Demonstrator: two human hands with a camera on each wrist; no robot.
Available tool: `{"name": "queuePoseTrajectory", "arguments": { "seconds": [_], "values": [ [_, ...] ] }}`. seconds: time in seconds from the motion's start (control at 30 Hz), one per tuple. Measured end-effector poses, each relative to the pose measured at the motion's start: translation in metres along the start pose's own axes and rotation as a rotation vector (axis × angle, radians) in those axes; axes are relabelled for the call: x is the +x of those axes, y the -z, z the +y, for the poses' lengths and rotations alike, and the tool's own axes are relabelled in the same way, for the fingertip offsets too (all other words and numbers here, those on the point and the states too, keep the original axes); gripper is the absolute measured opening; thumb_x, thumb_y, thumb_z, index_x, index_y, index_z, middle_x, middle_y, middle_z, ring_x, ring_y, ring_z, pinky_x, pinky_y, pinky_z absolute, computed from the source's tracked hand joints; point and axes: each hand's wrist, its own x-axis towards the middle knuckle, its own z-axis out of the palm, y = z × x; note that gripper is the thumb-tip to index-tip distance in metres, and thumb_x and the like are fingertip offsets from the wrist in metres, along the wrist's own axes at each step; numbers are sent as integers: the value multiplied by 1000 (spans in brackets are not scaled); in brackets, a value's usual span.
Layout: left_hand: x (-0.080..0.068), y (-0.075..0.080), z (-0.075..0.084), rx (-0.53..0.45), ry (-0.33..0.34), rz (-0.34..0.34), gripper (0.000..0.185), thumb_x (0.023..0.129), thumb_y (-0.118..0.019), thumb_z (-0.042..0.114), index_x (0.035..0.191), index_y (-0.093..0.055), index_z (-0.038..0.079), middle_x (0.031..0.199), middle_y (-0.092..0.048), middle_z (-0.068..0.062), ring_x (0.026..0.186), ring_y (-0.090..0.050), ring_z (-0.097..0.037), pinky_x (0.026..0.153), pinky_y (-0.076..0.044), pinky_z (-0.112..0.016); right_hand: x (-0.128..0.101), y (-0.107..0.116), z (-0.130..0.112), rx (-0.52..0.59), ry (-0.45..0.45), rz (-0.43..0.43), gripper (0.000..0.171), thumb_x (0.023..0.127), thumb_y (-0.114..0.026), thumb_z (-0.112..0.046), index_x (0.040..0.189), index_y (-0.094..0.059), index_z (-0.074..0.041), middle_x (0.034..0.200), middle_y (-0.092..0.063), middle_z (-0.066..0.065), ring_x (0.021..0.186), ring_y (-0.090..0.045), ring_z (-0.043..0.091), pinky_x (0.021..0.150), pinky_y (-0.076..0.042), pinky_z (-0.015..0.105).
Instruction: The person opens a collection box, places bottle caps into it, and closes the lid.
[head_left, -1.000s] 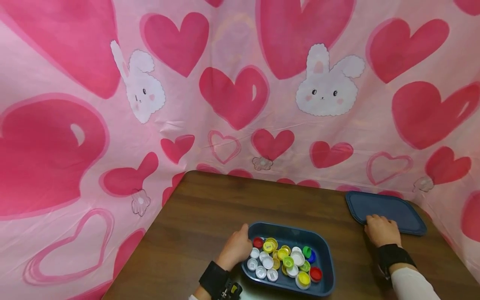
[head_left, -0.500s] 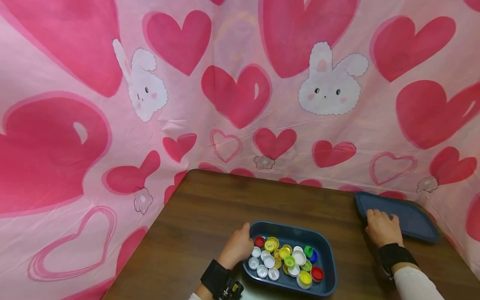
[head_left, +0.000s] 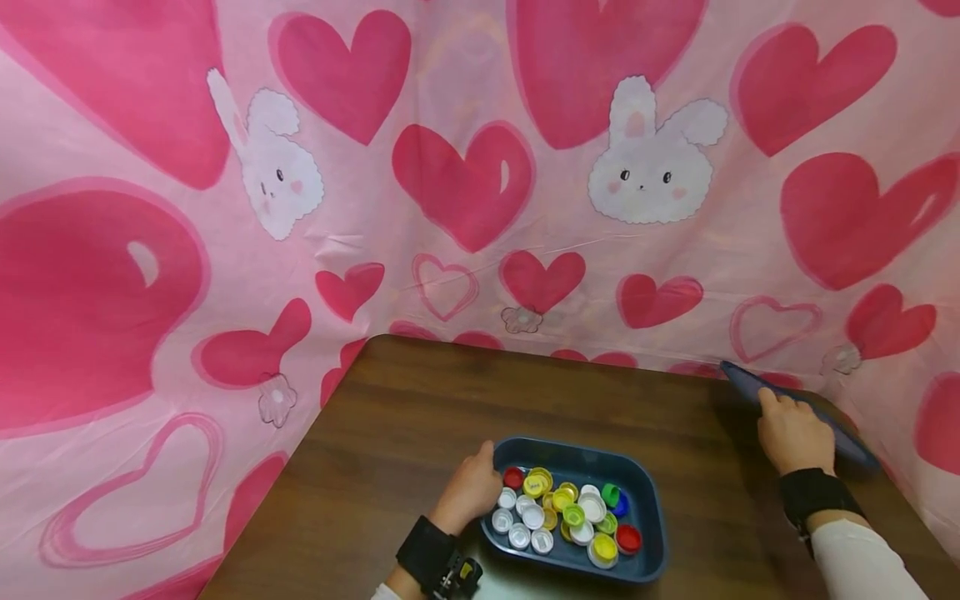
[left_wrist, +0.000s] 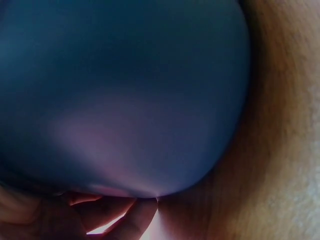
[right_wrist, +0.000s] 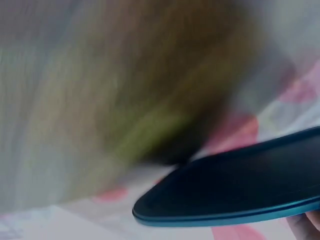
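Observation:
My left hand (head_left: 471, 492) grips the left end of a dark blue plastic box (head_left: 651, 542), which holds loose bottle caps (head_left: 532, 517) in white, yellow, green, red and blue. In the left wrist view the box wall (left_wrist: 125, 100) fills most of the picture, and fingers (left_wrist: 137, 215) lie against its lower edge. Over at the right, my right hand (head_left: 797, 435) holds a flat dark blue lid (head_left: 855, 446), tilted so that it shows nearly edge-on. The right wrist view has the lid (right_wrist: 240, 185) up close, with fingertips (right_wrist: 302, 225) at its edge.
A brown wood-grain table (head_left: 435, 400) lies under everything. Pink cloth (head_left: 465, 300) printed with hearts and rabbits hangs along its back and left sides. A black strap with a small camera (head_left: 450, 567) sits on the left wrist.
The lid has gone from lying flat on the table to tilted up nearly edge-on, with the right hand lifting it and moving slightly right. The left hand and box stay in place.

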Motion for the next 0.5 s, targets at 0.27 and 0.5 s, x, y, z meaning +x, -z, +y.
{"name": "queuePoseTrajectory", "arguments": {
  "seconds": [0.27,0.5],
  "values": [
    [0,1,-2,-6,-14,-8,48,97,-55,7,141,-44,-7,127,-60,-29,106,-62,-35,95,-49,-61,24,45,-7,-6,41,272,16,84,-54,0,97,-46,6,56,-50,32,44,-46,59,38,-35,67],
    [0,0,-2,-12,-23,-17,48,97,-55,7,142,-42,-7,128,-59,-29,107,-61,-35,96,-48,-62,43,101,-29,130,-212,144,29,87,-59,-8,109,-56,9,79,-57,44,62,-48,67,59,-40,75]
  ]
}}
